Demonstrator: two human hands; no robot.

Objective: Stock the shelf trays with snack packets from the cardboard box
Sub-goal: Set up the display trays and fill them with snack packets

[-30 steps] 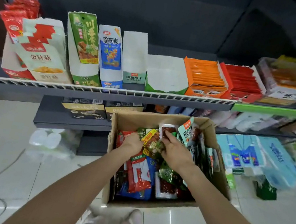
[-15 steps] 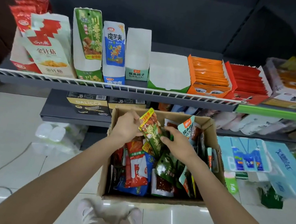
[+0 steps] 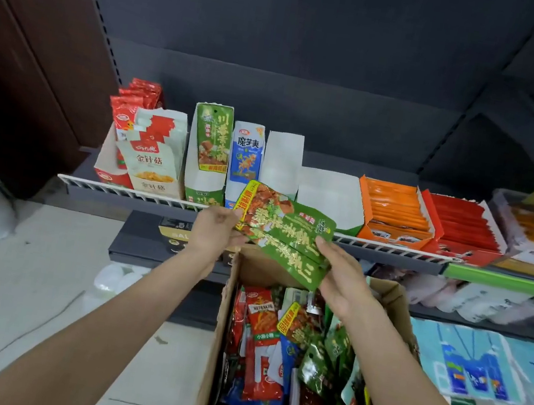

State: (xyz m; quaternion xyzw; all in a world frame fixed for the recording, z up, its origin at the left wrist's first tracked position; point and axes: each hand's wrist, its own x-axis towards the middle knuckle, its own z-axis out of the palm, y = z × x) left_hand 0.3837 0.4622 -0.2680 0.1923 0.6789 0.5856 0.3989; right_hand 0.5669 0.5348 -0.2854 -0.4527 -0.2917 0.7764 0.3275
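Dark shelving is backing a wire-fronted shelf (image 3: pixel 142 195) carrying a row of display trays. Above the cardboard box (image 3: pixel 393 299), which is sitting on the floor below the shelf, the person is holding a small stack of green snack packets (image 3: pixel 283 236). The left hand (image 3: pixel 216 229) is pinching the stack's left end; the right hand (image 3: pixel 342 279) is supporting its right end, fingers fairly straight against the packets. The matching green tray (image 3: pixel 208 153) is standing just behind the shelf edge, above and left of the box.

Judged risk: the stack appears fanned and loosely aligned, so a packet could be slipping out and falling back into the box, or catching on the tray's narrow mouth during insertion.
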